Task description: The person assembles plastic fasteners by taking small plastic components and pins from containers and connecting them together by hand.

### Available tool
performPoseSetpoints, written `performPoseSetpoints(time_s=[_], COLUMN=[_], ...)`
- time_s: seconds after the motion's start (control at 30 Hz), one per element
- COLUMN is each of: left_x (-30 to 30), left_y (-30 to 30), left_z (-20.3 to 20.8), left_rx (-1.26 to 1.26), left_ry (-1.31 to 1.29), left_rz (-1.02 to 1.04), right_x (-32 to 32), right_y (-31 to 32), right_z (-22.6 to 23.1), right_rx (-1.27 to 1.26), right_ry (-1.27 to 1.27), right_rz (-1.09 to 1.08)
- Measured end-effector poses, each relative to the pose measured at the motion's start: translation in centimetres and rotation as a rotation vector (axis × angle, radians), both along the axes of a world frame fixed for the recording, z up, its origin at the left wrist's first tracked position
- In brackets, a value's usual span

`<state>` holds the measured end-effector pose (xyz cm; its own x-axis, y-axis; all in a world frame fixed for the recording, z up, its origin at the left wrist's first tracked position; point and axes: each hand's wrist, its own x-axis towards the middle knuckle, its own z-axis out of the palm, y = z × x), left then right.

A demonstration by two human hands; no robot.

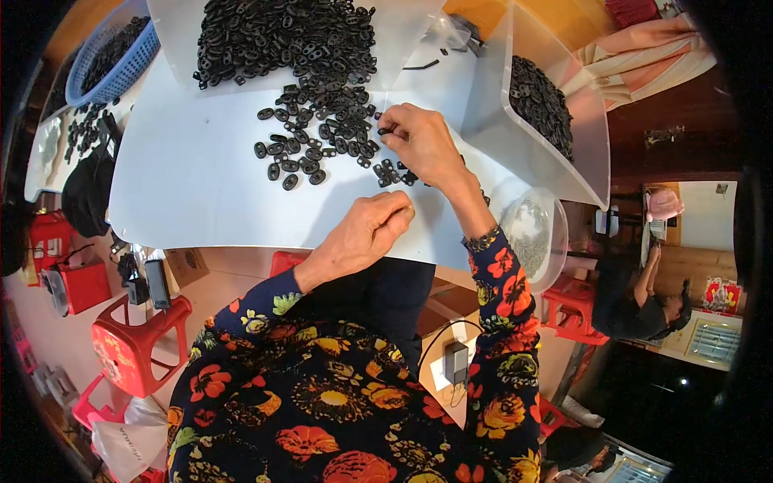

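My right hand (424, 146) is above the white table (185, 161), with thumb and forefinger pinched on a small black oval plastic part (386, 131). By the table's near edge is my left hand (366, 233), its fingers curled together; whatever they hold, if anything, is hidden. Loose black oval parts with two holes (309, 165) lie scattered ahead of my hands. They spread from a large heap of black parts (286, 40) in a translucent tray (407, 32). A small cluster of black pieces (390, 172) sits just under my right wrist, partly covered by it.
To the right, a tilted translucent bin (491, 97) holds black parts, and a clear round bowl (555, 241) contains small silvery bits. A blue basket (113, 60) stands far left. Red stools (145, 342) are on the floor at left. Another person (644, 310) is at the right.
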<state>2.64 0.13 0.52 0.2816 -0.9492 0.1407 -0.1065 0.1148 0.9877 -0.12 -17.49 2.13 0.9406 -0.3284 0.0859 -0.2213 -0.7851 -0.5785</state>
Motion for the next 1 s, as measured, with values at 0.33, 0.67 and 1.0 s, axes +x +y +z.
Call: performPoseSetpoints(time_s=[0.33, 0.67, 1.0], left_x=[-0.2, 0.3, -0.1], left_y=[-0.6, -1.8, -1.9], left_z=[-1.5, -1.1, -0.3], left_rx=[-0.051, -0.050, -0.009], left_ry=[0.469, 0.370, 0.085], left_rz=[0.191, 0.284, 0.293], right_x=[-4.0, -6.7, -8.6], right_y=[2.4, 4.6, 5.2], right_z=[1.7, 0.8, -1.5], right_rx=[0.594, 0.847, 0.892], right_ry=[-0.152, -0.339, -0.468], right_rz=[-0.151, -0.247, -0.352])
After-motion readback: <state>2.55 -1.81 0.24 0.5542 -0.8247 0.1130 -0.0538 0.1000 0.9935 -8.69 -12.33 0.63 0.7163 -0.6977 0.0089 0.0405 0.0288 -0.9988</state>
